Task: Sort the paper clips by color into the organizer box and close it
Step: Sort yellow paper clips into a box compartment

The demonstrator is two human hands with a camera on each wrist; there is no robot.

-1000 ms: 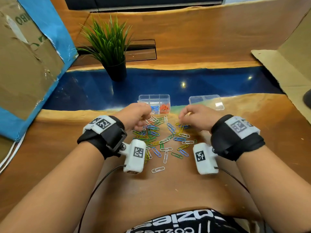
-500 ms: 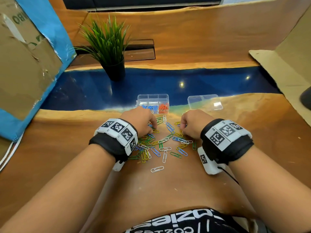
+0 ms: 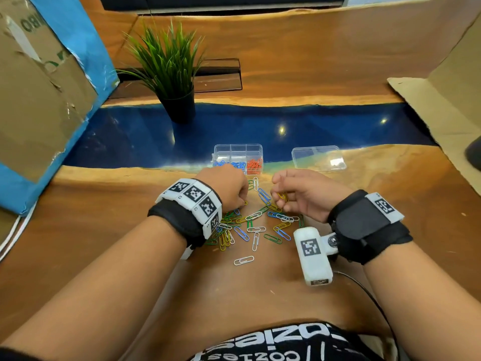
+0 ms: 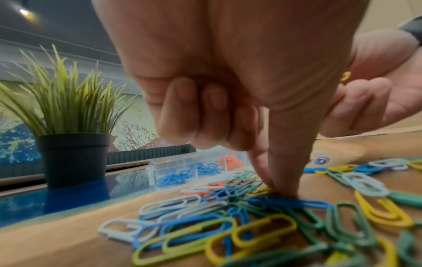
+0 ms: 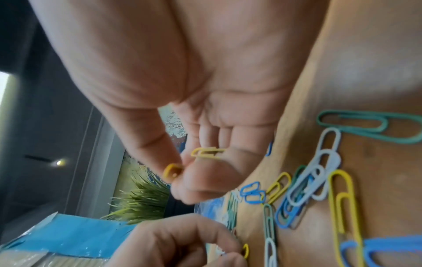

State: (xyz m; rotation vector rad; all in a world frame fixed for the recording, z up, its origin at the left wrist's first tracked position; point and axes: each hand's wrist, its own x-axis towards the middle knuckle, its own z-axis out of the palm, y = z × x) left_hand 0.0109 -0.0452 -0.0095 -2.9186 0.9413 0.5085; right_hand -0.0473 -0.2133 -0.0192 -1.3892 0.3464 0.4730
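A pile of paper clips (image 3: 250, 222) in several colours lies on the wooden table in front of the clear organizer box (image 3: 238, 152). The box holds blue clips (image 3: 234, 165) and orange clips (image 3: 254, 164). My left hand (image 3: 242, 201) is down on the left side of the pile. In the left wrist view its thumb and index tips (image 4: 283, 189) pinch at a yellow clip (image 5: 245, 251), the other fingers curled. My right hand (image 3: 279, 198) is raised just above the pile and holds yellow clips (image 5: 206, 152), one pinched between thumb and index (image 5: 172, 170).
The box's clear lid (image 3: 318, 158) lies apart to the right of the box. A potted plant (image 3: 171, 74) stands behind on the blue strip. Cardboard (image 3: 39, 87) stands at the left, more cardboard at the right. A lone white clip (image 3: 244, 260) lies nearer me.
My right hand has lifted off the pile and turned palm-in with yellow clips in it. My left hand stayed low on the pile, shifting slightly toward its left side.
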